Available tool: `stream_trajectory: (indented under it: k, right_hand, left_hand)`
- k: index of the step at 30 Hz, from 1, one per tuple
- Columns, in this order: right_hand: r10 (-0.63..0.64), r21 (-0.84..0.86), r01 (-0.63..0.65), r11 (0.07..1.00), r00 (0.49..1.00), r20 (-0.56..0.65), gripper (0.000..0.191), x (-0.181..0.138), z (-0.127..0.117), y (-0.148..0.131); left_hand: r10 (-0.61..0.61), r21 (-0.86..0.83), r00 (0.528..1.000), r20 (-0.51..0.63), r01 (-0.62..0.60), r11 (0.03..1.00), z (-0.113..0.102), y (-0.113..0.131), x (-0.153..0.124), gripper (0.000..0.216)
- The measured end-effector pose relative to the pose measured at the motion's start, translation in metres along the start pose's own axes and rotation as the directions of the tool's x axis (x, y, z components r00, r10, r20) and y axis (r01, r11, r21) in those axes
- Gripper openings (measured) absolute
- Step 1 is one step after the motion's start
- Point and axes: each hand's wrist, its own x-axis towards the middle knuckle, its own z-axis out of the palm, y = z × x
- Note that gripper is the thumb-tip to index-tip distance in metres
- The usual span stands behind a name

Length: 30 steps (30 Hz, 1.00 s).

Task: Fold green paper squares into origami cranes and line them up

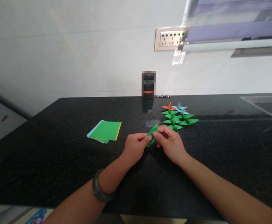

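Observation:
Between both hands, a little above the black counter, is a folded piece of green origami paper (153, 130). My left hand (136, 147) pinches its left side between thumb and fingers. From the other side my right hand (170, 142) grips the same folded paper, its thumb pressed on the front. Parts of the folds are hidden behind the fingers. Just beyond my right hand stand several folded paper cranes: green cranes (189, 120), an orange crane (169, 107) and light blue cranes (179, 107).
A stack of square paper sheets (106, 130), green on top with yellow and light blue edges showing, lies on the black counter (56, 149) to the left. A dark blurred-out box (149, 84) leans at the wall beside a beaded strand (163, 96). Wall sockets (170, 38) sit above.

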Motion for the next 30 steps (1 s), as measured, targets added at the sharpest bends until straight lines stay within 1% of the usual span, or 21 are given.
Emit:
stream_trajectory:
  k: [3, 6, 9, 11, 15, 18, 23, 25, 28, 30]
  right_hand:
    - [0.002, 0.004, -0.002, 1.000, 1.000, 0.022, 0.024, -0.0007, -0.0014, -0.0014]
    - [-0.006, 0.040, 0.004, 0.999, 0.999, 0.042, 0.025, -0.0004, -0.0018, -0.0018]
    - [-0.013, 0.050, 0.011, 0.999, 0.999, 0.033, 0.025, -0.0001, -0.0020, -0.0020]
    - [-0.001, 0.031, 0.000, 1.000, 0.999, 0.041, 0.026, -0.0002, -0.0020, -0.0020]
    - [0.055, 0.014, -0.055, 0.998, 0.998, 0.032, 0.029, -0.0003, -0.0014, -0.0013]
    - [0.079, 0.021, -0.080, 0.997, 0.997, 0.020, 0.029, -0.0002, -0.0009, -0.0003]
    - [0.074, 0.005, -0.074, 0.997, 0.997, 0.031, 0.028, -0.0007, -0.0002, -0.0006]
    - [0.091, 0.036, -0.092, 0.995, 0.995, 0.033, 0.029, -0.0010, 0.0012, -0.0016]
    - [0.142, 0.129, -0.144, 0.981, 0.989, 0.029, 0.032, -0.0013, 0.0041, -0.0026]
    - [0.173, 0.146, -0.177, 0.973, 0.984, 0.042, 0.036, -0.0015, 0.0055, -0.0020]
  left_hand:
    - [0.008, -0.067, 0.999, 0.032, -0.006, 0.998, 0.0008, -0.0002, -0.0004, 0.027]
    - [-0.040, -0.180, 0.997, 0.069, 0.051, 0.982, 0.0022, -0.0005, -0.0003, 0.030]
    - [-0.078, -0.214, 0.995, 0.067, 0.091, 0.973, 0.0030, -0.0015, 0.0002, 0.029]
    - [-0.077, -0.185, 0.996, 0.052, 0.085, 0.979, 0.0027, -0.0025, 0.0006, 0.028]
    - [-0.034, -0.038, 0.999, 0.022, 0.035, 0.999, 0.0016, -0.0024, 0.0007, 0.031]
    - [-0.021, 0.029, 1.000, 0.000, 0.021, 0.999, 0.0013, 0.0007, 0.0004, 0.030]
    - [-0.017, 0.045, 1.000, -0.020, 0.018, 0.999, 0.0013, 0.0045, -0.0001, 0.028]
    - [-0.004, 0.052, 0.999, -0.046, 0.007, 0.999, 0.0010, 0.0047, -0.0002, 0.028]
    - [0.025, 0.058, 0.995, -0.095, -0.019, 0.998, 0.0004, 0.0048, -0.0003, 0.027]
    - [0.042, 0.064, 0.993, -0.112, -0.035, 0.997, 0.0003, 0.0052, -0.0008, 0.026]
